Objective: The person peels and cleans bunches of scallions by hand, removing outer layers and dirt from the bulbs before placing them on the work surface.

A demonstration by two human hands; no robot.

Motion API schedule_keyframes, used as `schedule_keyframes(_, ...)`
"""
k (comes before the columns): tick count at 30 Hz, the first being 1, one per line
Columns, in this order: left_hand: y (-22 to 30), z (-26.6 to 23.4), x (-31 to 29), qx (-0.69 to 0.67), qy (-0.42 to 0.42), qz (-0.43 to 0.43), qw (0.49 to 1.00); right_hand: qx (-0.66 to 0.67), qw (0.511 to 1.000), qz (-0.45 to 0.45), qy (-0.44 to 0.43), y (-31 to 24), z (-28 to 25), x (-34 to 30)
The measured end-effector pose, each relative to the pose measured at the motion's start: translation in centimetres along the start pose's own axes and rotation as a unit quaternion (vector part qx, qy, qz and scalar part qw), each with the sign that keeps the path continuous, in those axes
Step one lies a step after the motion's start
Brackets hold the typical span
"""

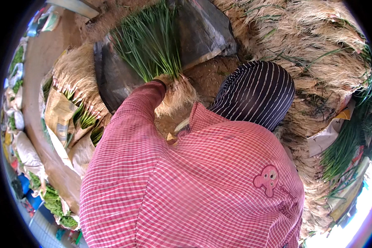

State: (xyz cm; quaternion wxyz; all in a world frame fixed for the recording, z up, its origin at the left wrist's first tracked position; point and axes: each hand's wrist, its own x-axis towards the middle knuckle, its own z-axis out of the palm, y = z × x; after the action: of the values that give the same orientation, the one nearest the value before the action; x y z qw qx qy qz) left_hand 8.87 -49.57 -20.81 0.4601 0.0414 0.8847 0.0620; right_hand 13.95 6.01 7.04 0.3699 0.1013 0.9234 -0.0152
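My left hand (164, 78) reaches forward in a pink checked sleeve and is closed around the base of a bunch of green onions (153, 41). The long green leaves fan away from me over a black plastic sheet (204, 29). Their pale, hairy roots (177, 95) hang on the near side of the hand. Most of the fingers are hidden by the sleeve cuff and the stalks. My right hand does not show; my body and the striped dark cloth over my knee (256, 91) cover that side.
A large heap of root ends (301, 37) fills the far right. More onions with green leaves (339, 149) lie at the right edge. On the left stands a wrapped bundle of rooted onions (76, 78), beside a brown floor strip (37, 82). White sacks (27, 151) line the far left.
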Motion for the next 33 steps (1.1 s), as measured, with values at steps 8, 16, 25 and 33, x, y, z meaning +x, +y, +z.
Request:
schedule_keyframes(8,1.0,-2.5,-0.7,-0.179,-0.058,-0.089,0.978,0.000,0.999,-0.050,0.000,0.3,-0.4,0.1)
schedule_keyframes(16,-2.2,3.1,6.2,-0.084,-0.109,0.054,0.989,0.003,0.999,-0.035,-0.025,2.3,0.9,1.7)
schedule_keyframes(25,-1.7,4.1,6.3,0.075,-0.074,0.076,0.992,0.001,0.999,-0.029,-0.026,1.7,0.4,1.5)
schedule_keyframes(33,1.4,-2.0,0.0,-0.169,-0.056,-0.036,0.983,0.006,1.000,-0.007,-0.017,-0.2,0.0,0.0)
